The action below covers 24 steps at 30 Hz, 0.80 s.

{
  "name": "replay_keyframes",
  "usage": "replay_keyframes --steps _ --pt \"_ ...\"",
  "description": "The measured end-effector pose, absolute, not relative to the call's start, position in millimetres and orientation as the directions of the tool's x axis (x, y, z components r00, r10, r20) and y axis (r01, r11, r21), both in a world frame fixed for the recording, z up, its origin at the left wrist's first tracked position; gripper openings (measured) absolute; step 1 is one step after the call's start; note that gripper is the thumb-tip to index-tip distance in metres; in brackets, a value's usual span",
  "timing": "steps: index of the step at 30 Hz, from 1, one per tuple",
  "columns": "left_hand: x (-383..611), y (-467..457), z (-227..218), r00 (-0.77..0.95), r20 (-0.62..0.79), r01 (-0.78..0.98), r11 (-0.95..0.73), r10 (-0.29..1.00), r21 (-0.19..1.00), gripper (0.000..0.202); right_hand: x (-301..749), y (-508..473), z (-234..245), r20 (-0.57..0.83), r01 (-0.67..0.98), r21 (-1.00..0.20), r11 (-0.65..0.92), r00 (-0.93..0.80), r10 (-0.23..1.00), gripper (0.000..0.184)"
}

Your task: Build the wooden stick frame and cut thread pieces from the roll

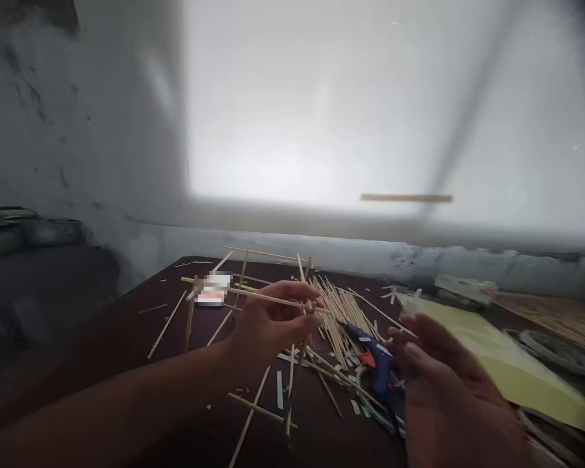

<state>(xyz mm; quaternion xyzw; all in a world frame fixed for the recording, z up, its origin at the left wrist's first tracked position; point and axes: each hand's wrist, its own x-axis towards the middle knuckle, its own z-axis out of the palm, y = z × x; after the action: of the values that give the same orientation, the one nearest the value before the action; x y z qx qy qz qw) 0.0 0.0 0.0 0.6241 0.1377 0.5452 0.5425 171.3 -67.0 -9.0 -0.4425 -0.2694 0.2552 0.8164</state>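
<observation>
My left hand pinches a corner of a frame of thin wooden sticks, where several sticks meet at a joint. The frame stands on the dark table, its other uprights and crossbars reaching left and back. My right hand is at the right, palm turned inward, fingers loosely bent and apart from the thumb. I make out nothing held in it, though a small whitish piece shows just beyond its fingertips. Beside that hand lies a blue glue gun with an orange trigger.
A pile of loose sticks lies behind the glue gun. Single sticks and pale scraps litter the dark table. A yellow sheet covers the right side, near a coiled cable. A wall stands behind the table.
</observation>
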Motion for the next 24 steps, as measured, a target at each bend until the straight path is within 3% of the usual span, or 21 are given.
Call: replay_keyframes --steps 3,4,7,9,13,24 --pt "-0.8 0.8 -0.8 0.362 0.528 -0.417 -0.373 0.768 0.829 0.027 156.1 -80.1 20.0 0.546 0.241 -0.830 0.503 0.533 0.646 0.011" --pt "-0.9 0.8 -0.8 0.361 0.529 -0.413 -0.377 0.768 0.829 0.027 152.1 -80.3 26.7 0.643 0.347 -0.765 0.542 0.375 0.668 0.010" --pt "-1.1 0.2 0.1 0.356 0.536 -0.395 -0.396 0.766 0.829 0.024 143.6 -68.5 34.4 0.858 0.644 -0.445 0.622 0.107 0.503 0.021" --pt "-0.8 0.0 0.5 0.341 0.552 -0.400 -0.414 0.761 0.818 0.023 139.9 -57.3 31.6 0.895 0.723 -0.322 0.612 0.020 0.447 0.030" --pt "-0.1 1.8 -0.9 0.332 0.559 -0.433 -0.404 0.760 0.806 0.025 134.9 -46.8 25.1 0.906 0.753 -0.232 0.616 -0.062 0.418 0.037" --pt "0.4 1.0 -1.1 0.327 0.548 -0.465 -0.374 0.769 0.803 0.027 124.9 -52.6 41.7 0.872 0.864 -0.156 0.478 -0.107 0.478 0.045"
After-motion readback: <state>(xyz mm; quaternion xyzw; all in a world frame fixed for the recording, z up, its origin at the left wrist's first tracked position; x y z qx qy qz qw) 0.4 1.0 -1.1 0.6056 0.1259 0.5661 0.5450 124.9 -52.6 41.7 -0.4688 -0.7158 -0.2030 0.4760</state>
